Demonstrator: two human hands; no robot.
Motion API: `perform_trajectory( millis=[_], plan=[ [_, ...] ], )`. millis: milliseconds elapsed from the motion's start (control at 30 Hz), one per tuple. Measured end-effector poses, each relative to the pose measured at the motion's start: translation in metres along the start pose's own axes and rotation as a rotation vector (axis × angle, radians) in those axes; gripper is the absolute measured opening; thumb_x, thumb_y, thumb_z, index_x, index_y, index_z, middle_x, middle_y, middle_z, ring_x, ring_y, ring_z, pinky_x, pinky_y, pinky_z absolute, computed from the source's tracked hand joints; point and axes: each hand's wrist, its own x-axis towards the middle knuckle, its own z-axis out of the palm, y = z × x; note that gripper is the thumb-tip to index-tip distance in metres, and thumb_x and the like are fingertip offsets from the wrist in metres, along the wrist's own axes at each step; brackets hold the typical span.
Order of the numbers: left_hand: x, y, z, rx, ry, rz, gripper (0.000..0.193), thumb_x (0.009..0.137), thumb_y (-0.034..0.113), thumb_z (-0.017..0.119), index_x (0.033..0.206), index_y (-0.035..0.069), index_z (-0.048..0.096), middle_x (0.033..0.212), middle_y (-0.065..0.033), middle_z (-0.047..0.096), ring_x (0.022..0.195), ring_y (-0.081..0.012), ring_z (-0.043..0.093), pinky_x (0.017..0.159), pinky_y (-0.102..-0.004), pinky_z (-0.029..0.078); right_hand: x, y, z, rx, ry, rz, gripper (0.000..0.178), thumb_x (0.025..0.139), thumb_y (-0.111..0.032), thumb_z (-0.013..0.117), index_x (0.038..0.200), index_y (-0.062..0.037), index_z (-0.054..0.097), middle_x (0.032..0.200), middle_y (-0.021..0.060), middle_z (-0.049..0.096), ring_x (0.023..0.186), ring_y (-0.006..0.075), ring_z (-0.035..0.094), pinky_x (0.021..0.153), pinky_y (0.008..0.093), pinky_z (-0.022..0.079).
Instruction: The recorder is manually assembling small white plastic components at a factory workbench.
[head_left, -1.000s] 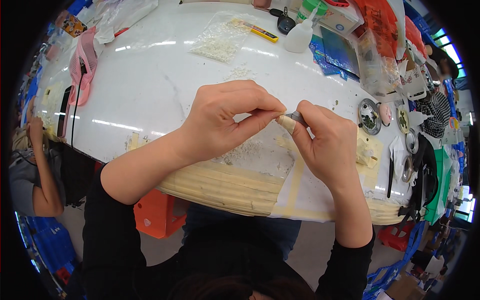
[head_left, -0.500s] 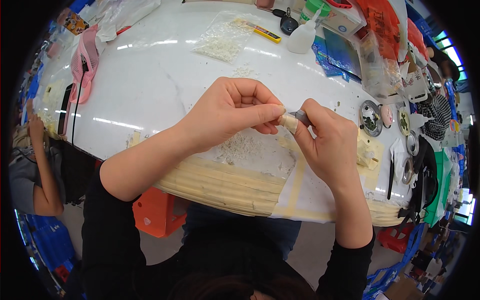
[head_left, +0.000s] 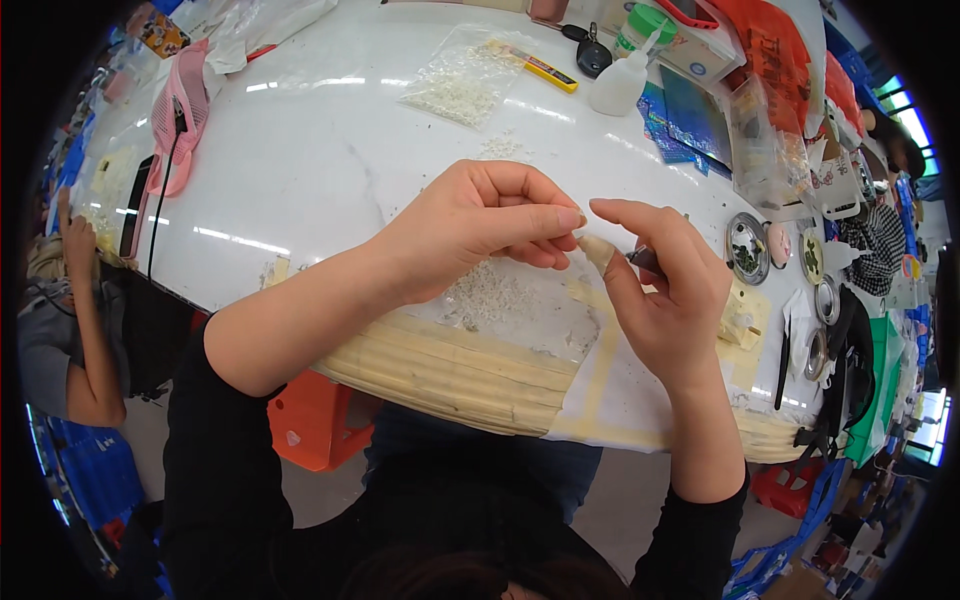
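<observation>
My left hand (head_left: 480,225) is closed in a pinch over the table; whatever its thumb and fingertips hold is too small to name. Just right of those fingertips is my right hand (head_left: 680,300), its thumb wrapped in beige tape (head_left: 598,250). A small dark grey tool (head_left: 646,260), blade-like, is gripped in that hand, partly hidden by the fingers; the index finger is stretched out above it. Under my hands lies a scatter of white flakes (head_left: 490,297). Farther back, a clear bag (head_left: 458,88) holds similar white bits.
A yellow utility knife (head_left: 550,73), car keys (head_left: 594,52) and a white squeeze bottle (head_left: 622,85) stand or lie at the back. Round metal dishes (head_left: 748,247) sit to the right. Beige tape covers the near table edge (head_left: 450,375). A co-worker's arm (head_left: 90,320) shows at far left.
My right hand has drawn slightly away from the left fingertips, its index finger lifting and straightening, the grey tool pulled back with it. The left hand keeps its pinch.
</observation>
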Motion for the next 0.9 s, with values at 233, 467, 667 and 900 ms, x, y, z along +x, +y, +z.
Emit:
perform_trajectory(
  millis=[233, 467, 667, 900],
  plan=[
    [-0.001, 0.0, 0.001, -0.047, -0.032, -0.023, 0.015, 0.092, 0.018, 0.065, 0.1, 0.005, 0.067, 0.091, -0.0077, 0.07, 0.083, -0.0151, 0.069, 0.076, -0.0246, 0.054, -0.004, 0.005, 0.003, 0.038, 0.032, -0.051, 0.04, 0.066, 0.015, 0.061, 0.099, -0.0054, 0.073, 0.066, 0.0026, 0.055, 0.055, 0.0093, 0.045, 0.049, 0.0227, 0.033],
    [-0.001, 0.001, 0.001, -0.074, -0.076, -0.036, 0.016, 0.093, 0.017, 0.063, 0.101, 0.004, 0.068, 0.094, -0.01, 0.07, 0.086, -0.0171, 0.07, 0.079, -0.0262, 0.057, 0.0, 0.002, -0.004, 0.116, -0.018, 0.045, 0.04, 0.066, 0.011, 0.061, 0.098, -0.0085, 0.073, 0.064, 0.0019, 0.052, 0.054, 0.0091, 0.049, 0.05, 0.0221, 0.037],
    [0.0, 0.0, -0.001, -0.14, -0.13, -0.084, 0.011, 0.09, 0.011, 0.068, 0.097, 0.003, 0.068, 0.093, -0.0093, 0.07, 0.086, -0.0171, 0.07, 0.079, -0.0269, 0.057, 0.0, -0.003, -0.007, 0.26, -0.079, 0.134, 0.035, 0.067, 0.01, 0.058, 0.096, -0.0061, 0.072, 0.067, 0.0012, 0.055, 0.054, 0.0068, 0.047, 0.05, 0.0208, 0.036],
    [-0.001, 0.0, 0.001, -0.163, -0.134, -0.071, 0.01, 0.087, 0.006, 0.07, 0.095, 0.002, 0.067, 0.092, -0.0089, 0.07, 0.084, -0.0174, 0.07, 0.078, -0.0262, 0.057, -0.002, 0.002, -0.002, 0.232, -0.095, 0.03, 0.038, 0.066, 0.011, 0.058, 0.097, -0.0066, 0.072, 0.068, 0.0015, 0.057, 0.055, 0.0069, 0.049, 0.051, 0.0206, 0.038]
  ],
)
